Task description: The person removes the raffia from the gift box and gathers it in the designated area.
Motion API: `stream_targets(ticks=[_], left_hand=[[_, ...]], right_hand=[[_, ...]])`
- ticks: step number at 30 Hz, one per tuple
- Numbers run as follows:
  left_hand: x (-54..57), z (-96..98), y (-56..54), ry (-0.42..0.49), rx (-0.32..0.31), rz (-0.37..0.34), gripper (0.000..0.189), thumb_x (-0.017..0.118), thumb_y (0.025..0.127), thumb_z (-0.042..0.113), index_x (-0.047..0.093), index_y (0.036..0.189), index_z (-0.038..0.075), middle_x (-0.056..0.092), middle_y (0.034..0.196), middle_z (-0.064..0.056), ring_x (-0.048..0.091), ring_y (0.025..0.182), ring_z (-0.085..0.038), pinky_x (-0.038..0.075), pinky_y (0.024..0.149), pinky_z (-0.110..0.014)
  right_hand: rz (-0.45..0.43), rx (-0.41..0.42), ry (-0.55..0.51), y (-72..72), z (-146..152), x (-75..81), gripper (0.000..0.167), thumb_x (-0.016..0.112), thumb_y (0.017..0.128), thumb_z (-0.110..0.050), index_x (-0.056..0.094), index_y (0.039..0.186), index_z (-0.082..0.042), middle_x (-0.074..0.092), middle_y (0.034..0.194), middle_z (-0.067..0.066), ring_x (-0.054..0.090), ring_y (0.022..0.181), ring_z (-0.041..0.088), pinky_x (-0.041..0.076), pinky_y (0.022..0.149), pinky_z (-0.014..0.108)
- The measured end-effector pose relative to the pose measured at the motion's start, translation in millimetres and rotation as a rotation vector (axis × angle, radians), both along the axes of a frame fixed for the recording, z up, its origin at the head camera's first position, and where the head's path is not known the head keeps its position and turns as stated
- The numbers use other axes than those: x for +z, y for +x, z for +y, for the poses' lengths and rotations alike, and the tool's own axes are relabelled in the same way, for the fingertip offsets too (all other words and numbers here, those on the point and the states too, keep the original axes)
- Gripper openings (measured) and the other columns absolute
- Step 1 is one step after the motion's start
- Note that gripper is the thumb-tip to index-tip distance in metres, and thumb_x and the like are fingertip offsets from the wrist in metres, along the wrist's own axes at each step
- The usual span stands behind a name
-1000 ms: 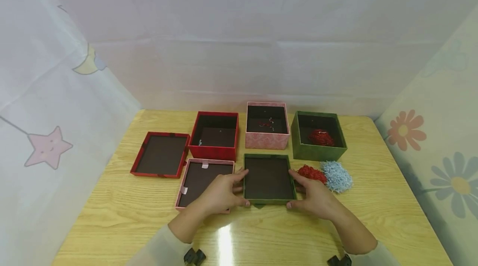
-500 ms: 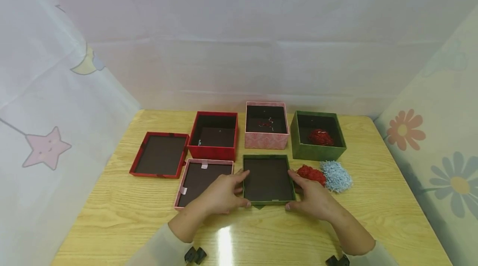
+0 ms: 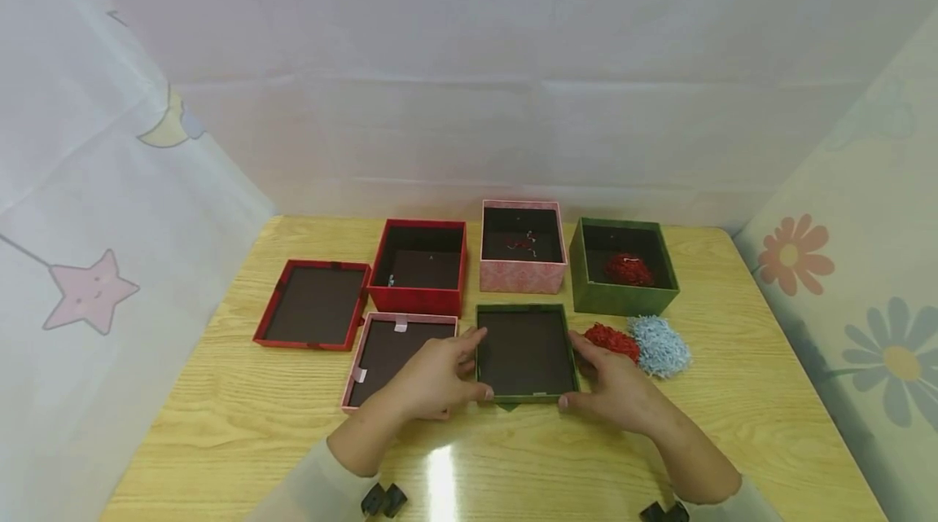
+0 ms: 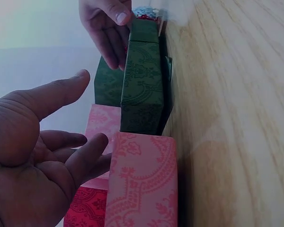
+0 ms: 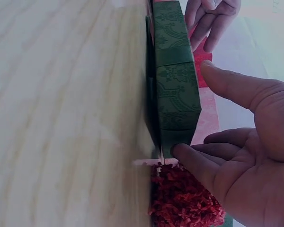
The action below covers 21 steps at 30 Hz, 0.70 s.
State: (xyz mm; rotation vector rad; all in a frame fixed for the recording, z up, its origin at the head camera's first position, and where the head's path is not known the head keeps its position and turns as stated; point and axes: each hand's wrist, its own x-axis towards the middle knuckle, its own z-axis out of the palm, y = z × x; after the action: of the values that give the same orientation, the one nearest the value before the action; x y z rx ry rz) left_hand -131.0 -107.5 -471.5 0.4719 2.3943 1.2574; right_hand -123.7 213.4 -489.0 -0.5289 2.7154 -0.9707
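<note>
A green box lid (image 3: 527, 353) lies inside-up on the table, its dark interior facing me, between my two hands. On its left my left hand (image 3: 438, 375) holds nothing, and the left wrist view shows its fingers loosely bent and a gap to the green lid. My right hand (image 3: 619, 383) is at the lid's right side; in the right wrist view a fingertip (image 5: 177, 149) touches the lid's corner and the thumb stands apart from it. Partly hidden behind my left hand is a pink lid (image 3: 392, 359), also inside-up.
A red box (image 3: 419, 299), a pink box (image 3: 523, 276) and a green box (image 3: 623, 299) stand open along the back, with shreds inside. A red lid (image 3: 311, 306) lies at the left. Red shredded paper (image 3: 614, 340) and pale blue shreds (image 3: 661, 347) lie right of the green lid.
Since a second ago the green lid has shifted very slightly towards me. Over the last half second my fingers have loosened a little from its sides, and the lid has stayed put.
</note>
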Motion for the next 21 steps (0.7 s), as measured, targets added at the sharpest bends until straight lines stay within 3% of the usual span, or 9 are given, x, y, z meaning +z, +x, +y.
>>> stream_targets(ticks=[3, 6, 14, 17, 19, 21], left_hand=[[1.5, -1.0, -1.2, 0.006, -0.006, 0.031, 0.094, 0.087, 0.086, 0.029, 0.034, 0.163, 0.017, 0.027, 0.168, -0.008, 0.062, 0.127, -0.026, 0.062, 0.067, -0.034], [2.0, -1.6, -3.4, 0.017, -0.013, 0.065, 0.094, 0.087, 0.087, 0.031, 0.034, 0.163, 0.016, 0.028, 0.168, -0.008, 0.063, 0.126, -0.027, 0.058, 0.092, -0.032], [8.0, 0.6, -8.3, 0.018, -0.015, 0.098, 0.089, 0.084, 0.089, 0.034, 0.035, 0.163, 0.02, 0.03, 0.168, -0.001, 0.063, 0.126, -0.032, 0.058, 0.093, -0.036], [11.4, 3.0, -10.8, -0.013, -0.016, 0.143, 0.086, 0.083, 0.09, 0.036, 0.038, 0.162, 0.021, 0.035, 0.166, 0.001, 0.074, 0.087, -0.022, 0.06, 0.078, -0.033], [13.8, 4.8, -12.6, -0.036, -0.018, 0.18, 0.084, 0.082, 0.09, 0.038, 0.04, 0.161, 0.021, 0.038, 0.164, -0.001, 0.061, 0.059, -0.019, 0.056, 0.067, -0.035], [16.0, 6.8, -14.2, -0.04, -0.018, 0.206, 0.082, 0.082, 0.091, 0.039, 0.042, 0.16, 0.02, 0.041, 0.163, -0.002, 0.06, 0.059, -0.02, 0.057, 0.069, -0.037]], right_hand=[[-0.031, -0.007, -0.064, 1.3, 0, 3.4, 0.101, 0.09, 0.081, -0.036, 0.036, 0.16, -0.003, 0.049, 0.155, 0.02, 0.064, 0.125, 0.033, 0.054, 0.1, 0.047], [-0.08, -0.018, -0.132, 2.1, 1, 7.7, 0.1, 0.089, 0.083, -0.033, 0.034, 0.161, -0.003, 0.051, 0.152, 0.024, 0.063, 0.126, 0.036, 0.054, 0.099, 0.047], [-0.098, -0.018, -0.203, 1.7, 3, 13.2, 0.094, 0.085, 0.088, -0.036, 0.035, 0.162, -0.006, 0.055, 0.147, 0.026, 0.06, 0.129, 0.039, 0.052, 0.101, 0.045], [-0.083, -0.01, -0.222, 1.2, 5, 13.5, 0.092, 0.085, 0.089, -0.036, 0.036, 0.161, -0.007, 0.056, 0.146, 0.026, 0.061, 0.128, 0.039, 0.052, 0.101, 0.043], [-0.068, -0.003, -0.235, 1.0, 5, 14.3, 0.091, 0.084, 0.089, -0.035, 0.037, 0.161, -0.007, 0.057, 0.145, 0.026, 0.061, 0.128, 0.039, 0.053, 0.099, 0.043], [-0.05, 0.002, -0.25, 0.7, 6, 15.7, 0.09, 0.084, 0.089, -0.034, 0.037, 0.161, -0.007, 0.057, 0.145, 0.027, 0.062, 0.127, 0.039, 0.054, 0.098, 0.044]])
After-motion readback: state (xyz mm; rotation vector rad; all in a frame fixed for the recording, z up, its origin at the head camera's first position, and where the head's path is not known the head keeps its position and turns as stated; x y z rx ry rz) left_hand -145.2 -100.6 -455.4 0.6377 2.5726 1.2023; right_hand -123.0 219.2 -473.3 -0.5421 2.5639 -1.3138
